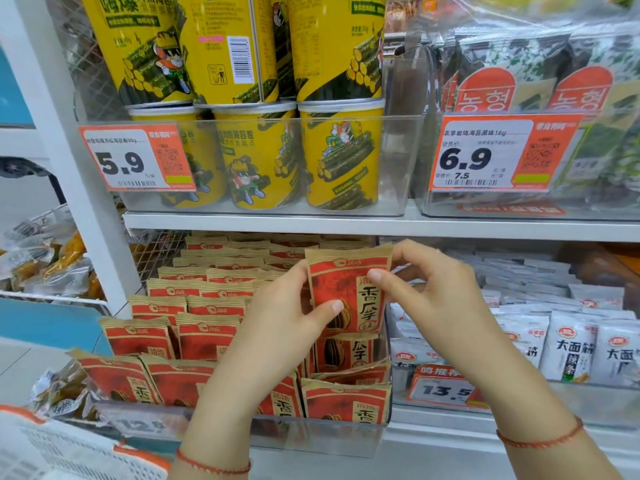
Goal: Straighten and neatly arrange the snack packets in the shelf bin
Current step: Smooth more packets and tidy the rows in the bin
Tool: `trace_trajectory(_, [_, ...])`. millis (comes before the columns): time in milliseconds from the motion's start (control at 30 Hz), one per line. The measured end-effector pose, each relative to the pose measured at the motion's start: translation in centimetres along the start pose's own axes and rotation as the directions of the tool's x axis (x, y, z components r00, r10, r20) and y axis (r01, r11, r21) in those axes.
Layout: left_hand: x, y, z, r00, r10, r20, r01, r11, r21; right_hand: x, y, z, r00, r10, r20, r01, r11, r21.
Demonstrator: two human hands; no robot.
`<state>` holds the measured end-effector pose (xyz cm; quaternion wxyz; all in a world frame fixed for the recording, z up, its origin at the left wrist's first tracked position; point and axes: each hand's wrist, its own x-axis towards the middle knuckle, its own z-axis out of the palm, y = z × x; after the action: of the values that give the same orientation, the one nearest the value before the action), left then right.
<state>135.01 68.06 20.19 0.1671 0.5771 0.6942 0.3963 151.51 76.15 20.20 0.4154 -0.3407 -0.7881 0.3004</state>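
Red-and-tan snack packet held upright above rows of matching packets in clear bin.

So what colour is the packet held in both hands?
Red with tan kraft edges, the packet shows best in the head view.

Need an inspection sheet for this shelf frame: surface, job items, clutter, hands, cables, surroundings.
Surface: white shelf carrying a clear plastic bin.
Job's things: red-and-tan sunflower seed packets standing in rows in the bin; one raised packet held above the right-hand row.
Clutter: front-row packets lean at an angle.
Grippers: left hand and right hand each pinch a side of the raised packet.
Cables: nothing seen.
Surroundings: yellow seaweed-roll cans on the shelf above, price tag 5.9, white snack packets in the neighbouring bin.
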Motion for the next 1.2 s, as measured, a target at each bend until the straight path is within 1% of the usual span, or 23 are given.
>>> trace_trajectory(100, [0.0, 0.0, 0.4, 0.999, -0.045, 0.003, 0.044, 0.989, 0.142, 0.1, 0.1, 0.1, 0.995, 0.086, 0.049, -0.075, 0.978, -0.194])
trace_trajectory(200, [-0.1, 0.6, 1.1, 0.998, -0.037, -0.053, 0.054, 0.933, 0.355, 0.2, 0.5, 0.0, 0.982, 0.153, 0.112, -0.098, 0.915, -0.393])
trace_trajectory(267, [-0.2, 0.9, 1.4, 0.996, -0.028, -0.090, 0.065, 0.896, 0.440, 0.3, 0.7, 0.0, 0.969, 0.188, 0.160, -0.103, 0.897, -0.429])
trace_trajectory(333, [-0.3, 1.1, 1.4, 0.993, -0.029, -0.118, 0.077, 0.902, 0.425, 0.3, 0.9, 0.1, 0.963, 0.203, 0.180, -0.114, 0.905, -0.411])
trace_trajectory(400, [-0.3, 1.0, 1.3, 0.989, -0.015, -0.144, 0.071, 0.917, 0.393, 0.3, 1.0, 0.0, 0.967, 0.195, 0.164, -0.122, 0.919, -0.376])
trace_trajectory(467, [-0.3, 0.9, 1.2, 0.990, 0.004, -0.140, 0.056, 0.904, 0.423, 0.3, 1.0, 0.0, 0.971, 0.189, 0.148, -0.123, 0.922, -0.367])
trace_trajectory(600, [-0.1, 0.6, 1.6, 0.996, -0.002, -0.088, 0.049, 0.845, 0.533, 0.3, 1.0, 0.0, 0.963, 0.205, 0.173, -0.107, 0.885, -0.454])
trace_trajectory(767, [0.1, 0.5, 1.7, 0.996, -0.020, -0.083, 0.061, 0.842, 0.536, 0.4, 0.9, 0.0, 0.959, 0.207, 0.193, -0.087, 0.864, -0.496])
trace_trajectory(800, [0.1, 0.5, 1.6, 0.997, -0.014, -0.082, 0.055, 0.847, 0.529, 0.4, 0.7, -0.2, 0.956, 0.199, 0.214, -0.073, 0.872, -0.485])
trace_trajectory(867, [0.0, 0.5, 1.3, 0.996, 0.006, -0.092, 0.040, 0.870, 0.491, 0.3, 0.1, -1.1, 0.932, 0.202, 0.301, -0.076, 0.921, -0.383])
trace_trajectory(933, [-0.2, 0.6, 0.6, 0.992, 0.030, -0.123, 0.027, 0.899, 0.438, 0.1, -0.8, -2.2, 0.867, 0.230, 0.441, -0.123, 0.959, -0.257])
trace_trajectory(967, [-0.3, 0.6, 0.3, 0.989, 0.039, -0.139, 0.023, 0.910, 0.415, -0.1, -1.2, -2.6, 0.824, 0.241, 0.514, -0.135, 0.963, -0.235])
trace_trajectory(1000, [-0.4, 0.6, 0.0, 0.987, 0.043, -0.153, 0.021, 0.918, 0.395, -0.3, -1.4, -2.8, 0.787, 0.245, 0.567, -0.124, 0.962, -0.244])
trace_trajectory(1033, [-0.4, 0.5, -0.3, 0.986, 0.043, -0.161, 0.022, 0.925, 0.380, -0.4, -1.4, -2.8, 0.767, 0.248, 0.592, -0.095, 0.956, -0.277])
trace_trajectory(1067, [-0.4, 0.4, -0.4, 0.986, 0.044, -0.164, 0.020, 0.929, 0.370, -0.5, -1.4, -2.6, 0.764, 0.253, 0.594, -0.060, 0.944, -0.324])
trace_trajectory(1133, [-0.5, 0.2, -0.7, 0.987, 0.040, -0.157, 0.019, 0.933, 0.360, -0.5, -1.2, -2.0, 0.785, 0.262, 0.562, -0.010, 0.911, -0.412])
trace_trajectory(1200, [-0.6, 0.3, -0.9, 0.990, 0.032, -0.139, 0.021, 0.931, 0.366, -0.5, -1.0, -1.5, 0.812, 0.254, 0.525, 0.011, 0.894, -0.448])
